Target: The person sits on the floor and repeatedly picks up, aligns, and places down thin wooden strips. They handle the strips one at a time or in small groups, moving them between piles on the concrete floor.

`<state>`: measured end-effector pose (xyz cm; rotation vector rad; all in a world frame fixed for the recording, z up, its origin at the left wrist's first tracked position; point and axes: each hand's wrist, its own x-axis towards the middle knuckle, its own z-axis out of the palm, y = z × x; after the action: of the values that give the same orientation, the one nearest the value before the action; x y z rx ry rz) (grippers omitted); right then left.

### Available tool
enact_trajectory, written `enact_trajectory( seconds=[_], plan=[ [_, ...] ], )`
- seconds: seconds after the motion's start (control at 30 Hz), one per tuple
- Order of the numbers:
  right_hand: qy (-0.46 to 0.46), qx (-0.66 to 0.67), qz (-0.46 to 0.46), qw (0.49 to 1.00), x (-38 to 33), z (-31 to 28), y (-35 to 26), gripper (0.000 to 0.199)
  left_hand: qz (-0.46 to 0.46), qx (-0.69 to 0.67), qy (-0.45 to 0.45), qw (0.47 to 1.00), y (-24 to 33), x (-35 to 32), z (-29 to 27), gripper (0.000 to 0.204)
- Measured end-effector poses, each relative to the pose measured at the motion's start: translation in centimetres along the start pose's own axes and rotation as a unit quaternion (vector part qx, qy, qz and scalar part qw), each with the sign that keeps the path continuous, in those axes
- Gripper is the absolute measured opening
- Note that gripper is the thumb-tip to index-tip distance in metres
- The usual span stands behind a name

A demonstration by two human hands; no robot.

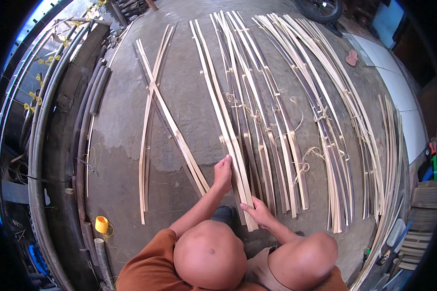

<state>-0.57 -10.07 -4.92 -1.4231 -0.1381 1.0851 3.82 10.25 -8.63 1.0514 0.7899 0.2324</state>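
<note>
Bamboo strips (234, 148), a long narrow set, are held in front of the bent knees (210, 250), their near ends lying between the knees and their length running away to the far side. The hands are set apart: the near ends are grasped from the right by the right hand (260, 213), while slightly farther off the left edge is met by the closed left hand (223, 173), how firmly cannot be told. Pale, smooth split faces are shown on the strips, crossed by knuckle-like nodes, and a darker strip is seen along their left edge. Near on the left, a yellow roll (101, 224) is set beside thin loose strands. Farther out, crossed strips (153, 87) are laid in a narrow X on the left, and on the right a tied bundle (320, 114) is bound with curling, fibrous pale ties. All are spread over smooth grey concrete (175, 162), partly darkened. At the far right, a black round tyre (325, 14) is seen.
</note>
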Motion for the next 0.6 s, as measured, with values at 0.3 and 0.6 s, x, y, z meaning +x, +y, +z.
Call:
enact_trajectory(
  seconds=[0.3, 0.6],
  plan=[
    [-0.009, 0.039, -0.005, 0.999, -0.2, -1.1, -0.9, 0.038, -0.089, 0.087, -0.043, 0.991, 3.7, -1.6, 0.5, 0.033],
    [0.0, 0.05, -0.029, 0.998, 0.8, -0.7, -2.3, 0.029, -0.121, 0.105, -0.108, 0.981, 4.0, -3.1, -0.6, 0.029]
  ],
)
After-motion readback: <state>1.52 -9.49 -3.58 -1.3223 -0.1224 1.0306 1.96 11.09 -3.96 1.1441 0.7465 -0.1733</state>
